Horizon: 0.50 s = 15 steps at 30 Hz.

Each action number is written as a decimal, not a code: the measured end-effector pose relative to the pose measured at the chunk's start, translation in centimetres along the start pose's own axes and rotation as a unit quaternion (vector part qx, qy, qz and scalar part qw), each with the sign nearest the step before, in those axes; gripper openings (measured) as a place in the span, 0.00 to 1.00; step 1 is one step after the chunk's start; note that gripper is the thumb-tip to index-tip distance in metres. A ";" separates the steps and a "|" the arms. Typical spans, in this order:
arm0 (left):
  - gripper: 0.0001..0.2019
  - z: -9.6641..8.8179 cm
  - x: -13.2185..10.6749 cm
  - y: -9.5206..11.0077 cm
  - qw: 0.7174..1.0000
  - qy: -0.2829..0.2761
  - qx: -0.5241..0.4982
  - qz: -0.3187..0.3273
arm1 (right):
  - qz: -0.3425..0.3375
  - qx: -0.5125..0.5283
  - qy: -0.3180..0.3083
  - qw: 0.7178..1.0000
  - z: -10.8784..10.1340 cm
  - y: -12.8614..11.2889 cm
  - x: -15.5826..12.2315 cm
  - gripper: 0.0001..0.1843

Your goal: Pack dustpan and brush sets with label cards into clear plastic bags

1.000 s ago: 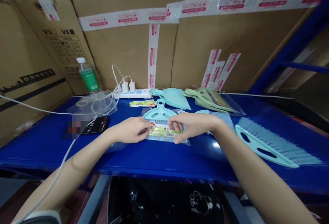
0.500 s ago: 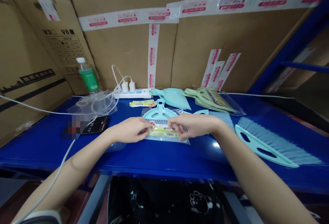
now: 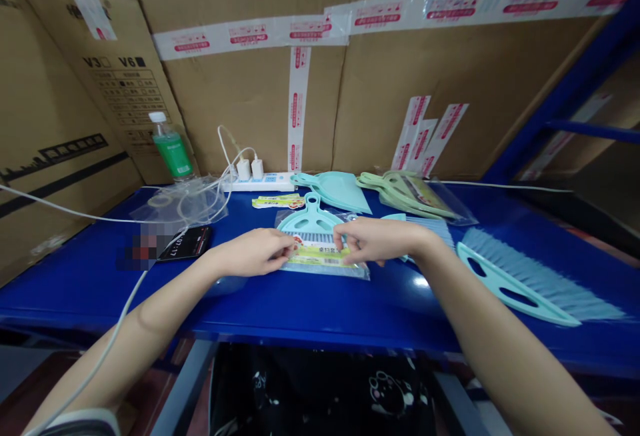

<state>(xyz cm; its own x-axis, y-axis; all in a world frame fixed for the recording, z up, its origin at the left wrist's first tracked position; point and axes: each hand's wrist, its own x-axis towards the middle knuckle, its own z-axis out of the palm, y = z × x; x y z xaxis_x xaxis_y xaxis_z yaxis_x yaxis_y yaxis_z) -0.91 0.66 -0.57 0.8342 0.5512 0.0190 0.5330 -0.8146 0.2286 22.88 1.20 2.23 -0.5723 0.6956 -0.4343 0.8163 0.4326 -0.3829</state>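
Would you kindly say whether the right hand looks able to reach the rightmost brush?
Probably yes: the brush lies uncovered beside the right forearm, with nothing tall between it and the right hand.

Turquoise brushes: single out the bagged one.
The bagged brush lies between the left hand and right hand; the partly hidden brush and far-right brush are unbagged.

We are counting two hands, one left hand (image 3: 256, 251) and one right hand (image 3: 377, 243); one blue bagged set (image 3: 309, 224) and one green bagged set (image 3: 413, 197); one loose dustpan (image 3: 341, 189); and two loose brushes (image 3: 545, 283). We are also finding one bottle (image 3: 174, 156), one phone (image 3: 187, 247), one power strip (image 3: 277, 183) and two plugs (image 3: 243, 169).
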 end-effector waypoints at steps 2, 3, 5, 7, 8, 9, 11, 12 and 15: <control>0.06 0.0 0.0 0.0 1.000 0.003 -0.003 -0.001 | 0.017 0.025 -0.014 0.999 0.0 -0.1 0.2 0.07; 0.06 0.0 0.0 0.0 1.000 0.005 -0.005 -0.004 | 0.022 0.030 -0.016 0.999 0.0 -0.1 0.2 0.07; 0.06 0.0 0.0 0.1 1.000 0.012 -0.011 -0.015 | 0.030 0.026 -0.011 0.999 0.0 -0.2 0.3 0.06; 0.07 0.0 0.0 0.1 0.999 0.018 -0.018 -0.028 | 0.035 0.018 -0.002 0.999 0.0 -0.4 0.3 0.06; 0.07 0.0 0.0 0.1 0.999 0.021 -0.022 -0.030 | 0.036 0.014 0.000 0.999 0.0 -0.4 0.2 0.06; 0.08 0.1 0.0 0.1 0.999 0.022 -0.027 -0.030 | 0.037 0.010 0.000 0.999 0.0 -0.4 0.2 0.06; 0.09 0.1 -0.1 0.0 0.999 0.023 -0.035 -0.024 | 0.041 0.001 0.003 0.999 0.0 -0.4 0.1 0.05; 0.11 0.1 -0.1 -0.1 0.999 0.021 -0.039 -0.022 | 0.045 -0.003 0.006 0.999 0.0 -0.4 0.1 0.05; 0.12 0.1 -0.2 -0.1 0.999 0.019 -0.034 -0.027 | 0.062 -0.019 0.027 0.998 0.0 -0.1 0.1 0.06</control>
<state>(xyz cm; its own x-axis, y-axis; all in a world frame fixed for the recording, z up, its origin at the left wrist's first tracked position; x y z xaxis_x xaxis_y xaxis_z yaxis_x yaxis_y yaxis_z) -1.06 0.60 -0.73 0.7983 0.6008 0.0416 0.5647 -0.7707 0.2952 22.68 1.27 2.24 -0.4625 0.7748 -0.4311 0.8835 0.3622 -0.2970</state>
